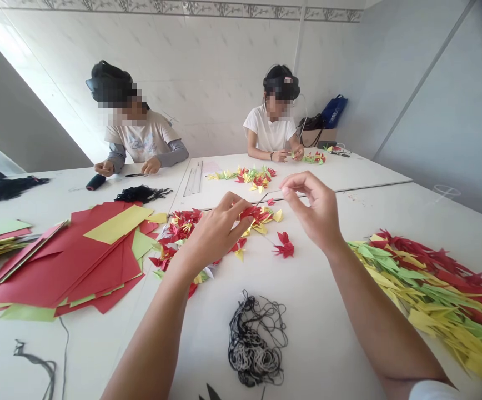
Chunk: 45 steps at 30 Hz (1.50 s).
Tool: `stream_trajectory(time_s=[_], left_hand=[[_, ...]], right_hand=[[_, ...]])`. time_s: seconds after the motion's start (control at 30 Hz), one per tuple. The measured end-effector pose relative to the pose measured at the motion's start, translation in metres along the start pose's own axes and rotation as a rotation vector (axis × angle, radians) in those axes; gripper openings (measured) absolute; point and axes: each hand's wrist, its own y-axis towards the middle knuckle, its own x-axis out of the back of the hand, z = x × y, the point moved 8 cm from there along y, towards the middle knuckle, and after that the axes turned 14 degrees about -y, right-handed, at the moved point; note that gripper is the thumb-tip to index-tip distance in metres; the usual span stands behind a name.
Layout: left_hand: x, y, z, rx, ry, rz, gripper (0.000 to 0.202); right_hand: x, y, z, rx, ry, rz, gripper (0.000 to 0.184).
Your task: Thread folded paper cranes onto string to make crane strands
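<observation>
My left hand (214, 236) reaches over a heap of small folded red and yellow paper cranes (182, 230), its thumb and fingertips closing on a red crane (251, 213). My right hand (311, 210) hangs just to its right, thumb and forefinger pinched on a thin thread or needle (271, 195) that runs toward that crane. A single red crane (285, 247) lies below my right hand. Near my right forearm lies a long spread of strung red, green and yellow cranes (428, 294). A tangled bundle of black thread (256, 340) lies between my forearms.
Stacked red and yellow paper sheets (78, 266) cover the white table (307, 311) at left. Across it, two seated people (141, 136) (270, 125) work with paper cranes, near metal rulers (193, 178) and a dark thread tangle (141, 194). Bags (335, 111) stand behind them.
</observation>
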Motion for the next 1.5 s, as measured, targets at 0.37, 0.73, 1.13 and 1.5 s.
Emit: stream_trajectory(time_s=[0.37, 0.73, 1.13, 1.5], left_hand=[[-0.032, 0.006, 0.012, -0.015, 0.070, 0.108, 0.022], [-0.056, 0.013, 0.036, 0.083, 0.032, 0.195, 0.025], [-0.036, 0.014, 0.049, 0.088, 0.165, 0.034, 0.039], [-0.034, 0.011, 0.099, 0.203, 0.281, 0.034, 0.039]], right_hand=[[0.009, 0.002, -0.034, -0.381, 0.476, -0.009, 0.034], [0.043, 0.010, -0.037, -0.238, 0.486, -0.268, 0.025], [0.078, 0.015, -0.032, 0.132, -0.116, -0.371, 0.015], [0.042, 0.014, -0.019, 0.167, -0.216, -0.044, 0.012]])
